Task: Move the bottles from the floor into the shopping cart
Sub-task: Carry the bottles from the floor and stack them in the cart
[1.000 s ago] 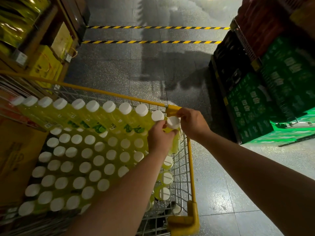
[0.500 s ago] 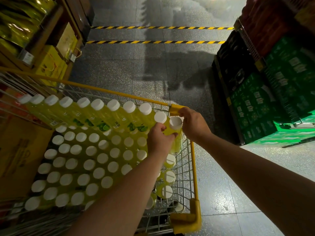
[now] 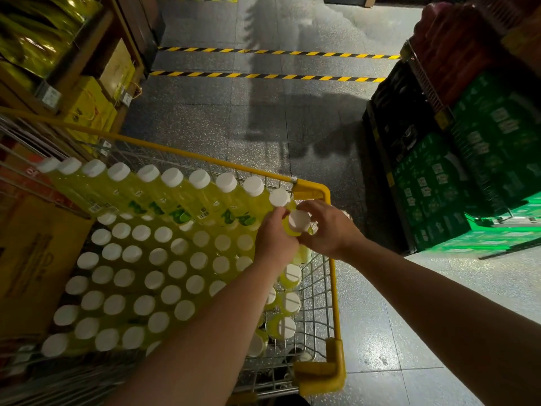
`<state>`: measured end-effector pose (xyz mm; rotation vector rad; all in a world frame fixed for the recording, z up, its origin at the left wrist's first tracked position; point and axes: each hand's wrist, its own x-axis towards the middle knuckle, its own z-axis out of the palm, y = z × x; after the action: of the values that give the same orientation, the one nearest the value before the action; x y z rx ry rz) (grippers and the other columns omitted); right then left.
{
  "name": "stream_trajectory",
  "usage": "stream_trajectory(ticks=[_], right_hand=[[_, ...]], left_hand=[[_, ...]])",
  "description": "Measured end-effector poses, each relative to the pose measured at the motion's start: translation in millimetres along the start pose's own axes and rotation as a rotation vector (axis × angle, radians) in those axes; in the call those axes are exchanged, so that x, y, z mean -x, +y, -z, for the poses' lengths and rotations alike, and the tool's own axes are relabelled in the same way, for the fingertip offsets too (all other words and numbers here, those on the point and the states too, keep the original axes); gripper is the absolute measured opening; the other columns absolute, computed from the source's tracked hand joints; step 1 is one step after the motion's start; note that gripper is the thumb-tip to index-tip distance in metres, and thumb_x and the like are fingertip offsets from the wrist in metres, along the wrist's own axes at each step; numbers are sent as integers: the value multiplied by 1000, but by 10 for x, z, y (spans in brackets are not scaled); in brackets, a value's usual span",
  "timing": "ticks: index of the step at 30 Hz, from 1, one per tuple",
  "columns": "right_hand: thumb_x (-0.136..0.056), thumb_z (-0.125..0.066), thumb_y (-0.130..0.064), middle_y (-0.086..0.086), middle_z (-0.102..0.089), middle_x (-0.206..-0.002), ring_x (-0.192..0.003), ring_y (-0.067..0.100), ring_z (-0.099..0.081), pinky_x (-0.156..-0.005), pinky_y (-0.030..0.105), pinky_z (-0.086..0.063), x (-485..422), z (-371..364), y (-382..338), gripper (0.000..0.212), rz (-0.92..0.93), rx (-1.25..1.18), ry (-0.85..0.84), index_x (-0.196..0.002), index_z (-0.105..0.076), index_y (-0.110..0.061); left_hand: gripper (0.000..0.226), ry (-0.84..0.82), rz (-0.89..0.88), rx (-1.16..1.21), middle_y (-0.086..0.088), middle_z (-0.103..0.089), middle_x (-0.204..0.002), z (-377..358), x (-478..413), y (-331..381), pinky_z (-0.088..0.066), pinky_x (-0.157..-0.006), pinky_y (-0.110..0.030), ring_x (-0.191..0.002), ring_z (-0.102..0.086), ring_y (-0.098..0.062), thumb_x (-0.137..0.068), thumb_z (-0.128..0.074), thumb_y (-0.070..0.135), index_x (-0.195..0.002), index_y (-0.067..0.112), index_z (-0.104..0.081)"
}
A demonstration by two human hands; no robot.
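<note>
A wire shopping cart (image 3: 333, 276) with yellow rim is packed with several yellow-green bottles with white caps. A tilted row of bottles (image 3: 172, 189) lies across the far side on top of the upright ones. At the cart's far right corner both hands hold one bottle (image 3: 298, 221) with its white cap toward me. My left hand (image 3: 276, 244) grips its body from the left. My right hand (image 3: 330, 230) wraps it from the right, fingers curled round the neck. No bottles on the floor are in view.
Green crates (image 3: 468, 183) and dark stacked goods stand on a pallet to the right. Shelves with yellow boxes (image 3: 87, 109) line the left, and a brown carton (image 3: 32, 259) sits beside the cart. Black-and-yellow tape stripes (image 3: 263, 75) cross the speckled floor ahead.
Both hands stay on the same bottle at the cart's far right corner. The view has shifted slightly; the bottle sits a little lower among the others.
</note>
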<state>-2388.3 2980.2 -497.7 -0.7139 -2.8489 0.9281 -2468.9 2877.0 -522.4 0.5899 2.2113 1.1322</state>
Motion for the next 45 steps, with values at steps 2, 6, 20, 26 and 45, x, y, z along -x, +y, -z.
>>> stream_trajectory(ticks=[2,6,20,26,45], right_hand=[[-72,-77,-20,7,-61,-115,-95,26,-60,-76,35,-49,0,-48,19,53,-18,-8,23,-121,-57,-11],[-75,-75,-18,6,-66,-108,-90,25,-63,-74,35,-50,-65,-121,-24,47,-69,-67,71,-118,-57,-12],[-78,-74,-18,6,-68,-111,-99,24,-64,-82,38,-52,-246,-311,-559,46,-36,-163,24,-120,-58,-13],[-80,-74,-20,7,-67,-108,-95,23,-64,-75,31,-49,-560,-567,-1290,43,75,-144,-48,-119,-58,-11],[-84,-70,-23,0,-67,-115,-104,20,-62,-81,36,-52,-1887,-2366,-3536,38,3,-219,-98,-119,-56,-20]], left_hand=[[51,-58,-25,-2,5,-60,-113,45,-21,34,-45,-79,-28,-102,-55,-15,-75,-69,1,-119,21,-55],[63,-91,-5,109,12,-54,-106,101,-26,-73,-43,-74,-25,-101,-54,-15,-74,-64,-6,-127,24,-48],[47,-26,78,371,1,-65,-104,690,-51,-314,-50,-96,-45,-103,-61,-16,-76,-69,-10,-117,12,-62],[44,143,126,456,-8,-65,-109,1461,167,-406,-50,-80,-27,-95,-61,-20,-83,-56,-14,-123,4,-59],[60,372,371,962,4,-59,-125,3725,-335,-1771,-39,-102,-43,-118,-52,-19,-96,-22,61,-123,24,-61]])
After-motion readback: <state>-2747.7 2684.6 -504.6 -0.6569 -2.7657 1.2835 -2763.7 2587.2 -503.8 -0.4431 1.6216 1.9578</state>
